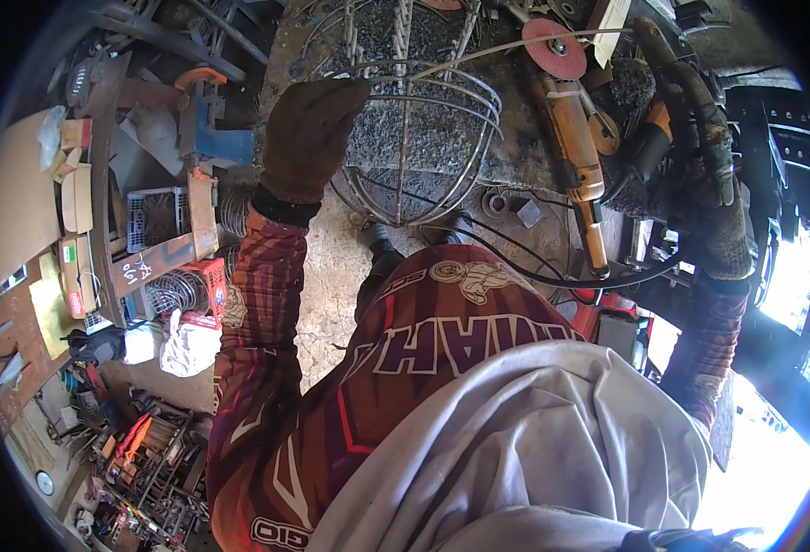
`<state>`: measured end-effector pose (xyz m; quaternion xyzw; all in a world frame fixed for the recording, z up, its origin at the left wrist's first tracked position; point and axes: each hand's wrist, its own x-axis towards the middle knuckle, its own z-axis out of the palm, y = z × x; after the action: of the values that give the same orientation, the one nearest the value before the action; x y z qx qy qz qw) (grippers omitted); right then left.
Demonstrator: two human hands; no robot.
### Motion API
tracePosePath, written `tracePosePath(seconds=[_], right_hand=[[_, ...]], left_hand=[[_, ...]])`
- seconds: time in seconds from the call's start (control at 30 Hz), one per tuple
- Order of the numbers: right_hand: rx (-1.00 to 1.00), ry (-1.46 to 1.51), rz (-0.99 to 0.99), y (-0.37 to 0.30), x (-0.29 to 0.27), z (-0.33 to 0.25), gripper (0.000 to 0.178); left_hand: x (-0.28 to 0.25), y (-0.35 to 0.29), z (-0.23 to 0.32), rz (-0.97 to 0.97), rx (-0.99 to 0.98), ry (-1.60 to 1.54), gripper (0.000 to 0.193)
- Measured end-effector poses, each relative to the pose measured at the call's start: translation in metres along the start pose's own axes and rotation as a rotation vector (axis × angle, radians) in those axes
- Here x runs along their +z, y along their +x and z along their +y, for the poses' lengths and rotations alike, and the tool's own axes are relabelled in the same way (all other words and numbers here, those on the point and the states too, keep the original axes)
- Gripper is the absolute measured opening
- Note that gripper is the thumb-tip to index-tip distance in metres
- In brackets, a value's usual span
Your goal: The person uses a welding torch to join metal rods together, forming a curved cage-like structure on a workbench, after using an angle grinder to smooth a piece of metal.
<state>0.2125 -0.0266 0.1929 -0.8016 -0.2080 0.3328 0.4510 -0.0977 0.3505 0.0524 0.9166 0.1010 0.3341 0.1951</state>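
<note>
A round cage of bent metal rods (405, 147) with rings and uprights stands at the bench edge in front of me. My left hand (308, 138), in a dark brown work glove, is closed at the cage's left side, its fingers around the ring rods. One thin metal rod (515, 43) runs from the cage toward the upper right. Its far end meets the fingertips of my right hand (700, 138), gloved too and reaching forward; the fingers seem pinched on it. Between the hands lies an orange angle grinder (572, 138) with a reddish disc (554, 50).
Dark metal grit covers the workbench (525, 156). A second grinder (649, 138) lies beside my right hand. A black cable (552, 276) loops below the bench edge. At left are a blue clamp (212, 138), a crate (156, 219) and coiled wire (179, 293). Scrap metal (147, 469) fills the lower left.
</note>
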Motion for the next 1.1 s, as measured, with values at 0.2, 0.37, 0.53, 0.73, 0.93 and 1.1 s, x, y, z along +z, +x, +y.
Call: tracePosePath(seconds=[0.2, 0.37, 0.53, 0.73, 0.93, 1.1], right_hand=[[0.027, 0.015, 0.006, -0.001, -0.004, 0.000, 0.041], [-0.152, -0.168, 0.046, 0.003, -0.014, 0.017, 0.040], [-0.112, -0.110, -0.015, 0.001, -0.006, 0.007, 0.034], [-0.113, -0.111, 0.074, -0.002, -0.001, 0.011, 0.035], [-0.024, -0.013, -0.003, -0.005, 0.001, 0.000, 0.034], [-0.014, 0.033, -0.007, -0.003, -0.002, 0.007, 0.037]], left_hand=[[-0.002, 0.001, 0.003, 0.002, -0.018, 0.020, 0.035], [-0.001, 0.002, 0.001, -0.014, -0.039, -0.009, 0.034], [-0.001, 0.001, 0.003, 0.007, -0.032, -0.002, 0.034], [-0.001, 0.000, 0.001, 0.013, -0.013, -0.013, 0.035], [-0.003, 0.002, 0.003, 0.019, -0.004, -0.021, 0.034], [-0.002, 0.002, 0.000, 0.010, 0.002, -0.017, 0.035]])
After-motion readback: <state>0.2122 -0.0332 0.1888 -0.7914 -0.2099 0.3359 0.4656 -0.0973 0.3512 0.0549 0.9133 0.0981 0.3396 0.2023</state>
